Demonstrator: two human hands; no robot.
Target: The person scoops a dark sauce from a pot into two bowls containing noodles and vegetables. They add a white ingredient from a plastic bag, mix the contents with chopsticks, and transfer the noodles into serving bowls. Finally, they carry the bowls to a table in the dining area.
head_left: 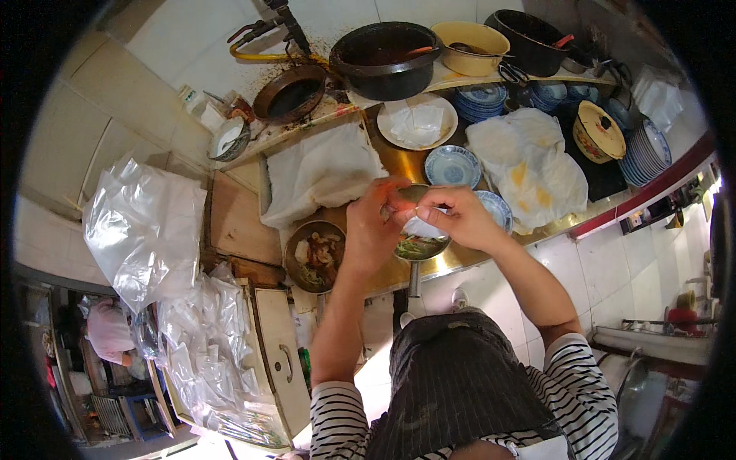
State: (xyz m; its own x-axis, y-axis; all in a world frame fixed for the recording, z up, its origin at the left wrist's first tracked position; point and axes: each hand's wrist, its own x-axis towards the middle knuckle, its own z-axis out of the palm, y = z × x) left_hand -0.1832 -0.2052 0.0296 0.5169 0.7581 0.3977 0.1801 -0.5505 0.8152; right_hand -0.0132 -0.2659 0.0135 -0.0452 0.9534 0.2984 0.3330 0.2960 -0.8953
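Both my hands are raised close together over a metal pan [420, 247] holding shredded green food, its handle pointing toward me. My left hand [376, 222] is curled beside something orange-red, partly hidden and blurred. With thumb and fingers together, my right hand [466, 218] pinches at the same spot. Below the fingertips shows a white, thin-looking piece [426, 225]; its kind I cannot make out. Left of my left wrist sits a second round pan [313, 257] with greens, pale pieces and brown sauce. A blue-patterned plate [453, 166] lies just beyond my right hand.
Black pots [386, 80] and a yellow basin [471, 61] stand on the back shelf. A white cloth [322, 165] covers a tray; another stained cloth [529, 165] lies right. Clear plastic bags [146, 230] hang left. A lidded yellow pot [598, 138] and stacked plates [648, 157] stand far right.
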